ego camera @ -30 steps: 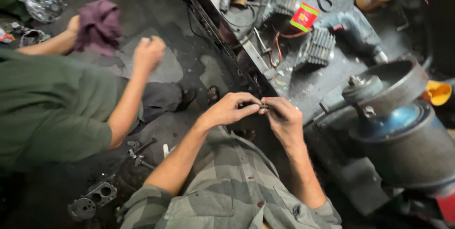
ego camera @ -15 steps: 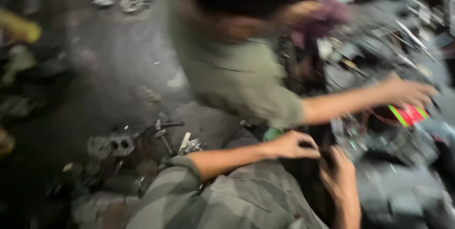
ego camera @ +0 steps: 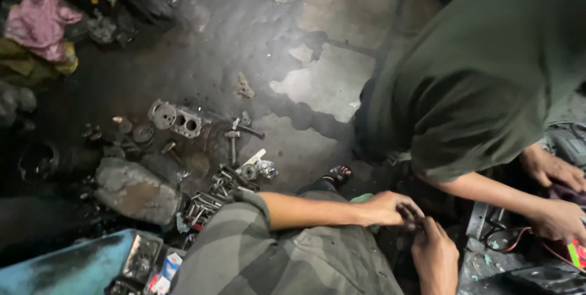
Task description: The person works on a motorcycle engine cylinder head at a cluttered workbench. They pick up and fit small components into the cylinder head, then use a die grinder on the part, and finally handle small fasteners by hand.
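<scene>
Left hand (ego camera: 387, 208) and right hand (ego camera: 434, 253) are meeting fingertip to fingertip above the lap, grip closing on something too small to identify; it is risking slipping to the littered floor (ego camera: 256, 45), the co-worker (ego camera: 488, 69) crowding close.

Whatever the hands (ego camera: 415, 234) pinch is too small to tell.

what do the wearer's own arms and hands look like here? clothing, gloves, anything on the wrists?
Both hands bare, no gloves: left hand, right hand. No watch, ring or band visible. The left arm wears a grey-green plaid shirt sleeve rolled up above the elbow, forearm uncovered. The right forearm is mostly out of frame; its sleeve cannot be seen.
</scene>
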